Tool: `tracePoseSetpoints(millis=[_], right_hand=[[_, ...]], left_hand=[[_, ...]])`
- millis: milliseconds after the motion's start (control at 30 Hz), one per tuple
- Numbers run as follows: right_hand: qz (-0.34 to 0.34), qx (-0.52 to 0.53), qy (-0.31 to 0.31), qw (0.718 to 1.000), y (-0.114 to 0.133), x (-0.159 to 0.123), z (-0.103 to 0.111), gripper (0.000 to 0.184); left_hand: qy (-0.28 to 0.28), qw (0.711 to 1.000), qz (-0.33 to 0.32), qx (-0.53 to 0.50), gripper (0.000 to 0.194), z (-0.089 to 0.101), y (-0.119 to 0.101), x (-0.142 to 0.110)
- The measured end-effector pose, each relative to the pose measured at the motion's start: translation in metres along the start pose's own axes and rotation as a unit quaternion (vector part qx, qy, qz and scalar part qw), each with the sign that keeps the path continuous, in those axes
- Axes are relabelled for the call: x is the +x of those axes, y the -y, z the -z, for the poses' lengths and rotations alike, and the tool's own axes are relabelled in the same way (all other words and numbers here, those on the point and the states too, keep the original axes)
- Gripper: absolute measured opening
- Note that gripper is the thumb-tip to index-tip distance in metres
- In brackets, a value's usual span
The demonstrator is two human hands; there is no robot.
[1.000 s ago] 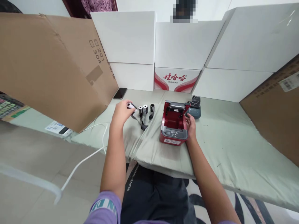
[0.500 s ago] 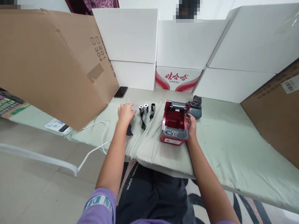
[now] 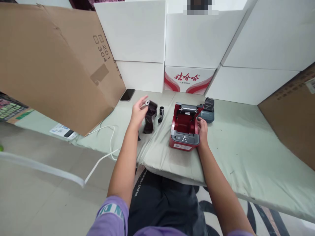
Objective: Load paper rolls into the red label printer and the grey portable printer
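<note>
One roll point(image 3: 151, 105) has risen; one printer point(image 3: 184, 131) stands open.

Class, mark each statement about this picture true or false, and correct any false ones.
1. The left hand holds a dark roll with a strip hanging from it. True.
2. The right hand is at the right side of the red machine. True.
3. The machine's cover is closed. False: the cover stands open.
4. The phone lies by the right-hand brown carton. False: the phone lies by the left-hand brown carton.
5. A white box with red lettering stands behind the machine. True.
</note>
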State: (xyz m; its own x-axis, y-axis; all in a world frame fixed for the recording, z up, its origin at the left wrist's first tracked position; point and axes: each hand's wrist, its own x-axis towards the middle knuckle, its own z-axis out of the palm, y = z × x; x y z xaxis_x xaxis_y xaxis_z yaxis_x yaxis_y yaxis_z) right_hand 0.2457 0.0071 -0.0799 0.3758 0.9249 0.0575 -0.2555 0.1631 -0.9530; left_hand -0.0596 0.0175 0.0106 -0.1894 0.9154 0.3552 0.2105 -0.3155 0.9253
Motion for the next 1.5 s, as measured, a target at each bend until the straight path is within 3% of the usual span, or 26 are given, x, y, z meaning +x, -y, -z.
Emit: tracePoseSetpoints(millis=[67,133,267,433,567,700,833,967,1067,1200,1333,1500], right_hand=[[0.0,-0.029,-0.01,1.0,0.0,0.0,0.0,0.053],[0.001,-0.047,-0.016,0.999,0.001,-0.002,0.0,0.054],[-0.001,-0.058,-0.017,0.998,0.003,-0.003,-0.002,0.054],[-0.004,-0.06,-0.017,0.998,0.005,-0.004,-0.003,0.053],[-0.011,-0.051,-0.017,0.998,0.007,-0.005,-0.004,0.053],[-0.004,-0.056,-0.02,0.998,0.008,-0.005,-0.006,0.051],[-0.009,-0.051,-0.016,0.999,0.008,-0.004,-0.005,0.05],[-0.018,-0.048,-0.017,0.999,0.007,-0.003,-0.004,0.05],[-0.023,-0.053,-0.018,0.998,0.008,-0.003,-0.005,0.051],[-0.015,-0.065,-0.021,0.998,0.009,-0.003,-0.006,0.053],[-0.008,-0.058,-0.02,0.998,0.009,-0.004,-0.007,0.049],[-0.004,-0.051,-0.014,0.999,0.008,-0.004,-0.008,0.046]], left_hand=[[-0.008,0.976,0.021,-0.218,0.052,-0.01,-0.02,-0.014],[0.007,0.945,0.017,-0.327,0.049,-0.022,-0.044,-0.031],[0.046,0.928,0.012,-0.369,0.046,-0.043,-0.077,-0.057],[0.112,0.938,0.033,-0.328,0.05,-0.059,-0.076,-0.055],[0.204,0.948,0.014,-0.242,0.052,-0.065,-0.07,-0.044],[0.312,0.948,-0.06,-0.03,0.043,-0.073,-0.077,-0.036],[0.414,0.882,-0.133,0.183,0.029,-0.092,-0.085,-0.029],[0.493,0.802,-0.131,0.31,0.027,-0.115,-0.083,-0.015],[0.517,0.758,-0.109,0.383,0.025,-0.127,-0.089,-0.008],[0.51,0.72,-0.099,0.46,0.023,-0.136,-0.117,-0.015],[0.466,0.718,-0.107,0.506,0.027,-0.146,-0.14,-0.03],[0.453,0.712,-0.119,0.523,0.026,-0.155,-0.139,-0.03]])
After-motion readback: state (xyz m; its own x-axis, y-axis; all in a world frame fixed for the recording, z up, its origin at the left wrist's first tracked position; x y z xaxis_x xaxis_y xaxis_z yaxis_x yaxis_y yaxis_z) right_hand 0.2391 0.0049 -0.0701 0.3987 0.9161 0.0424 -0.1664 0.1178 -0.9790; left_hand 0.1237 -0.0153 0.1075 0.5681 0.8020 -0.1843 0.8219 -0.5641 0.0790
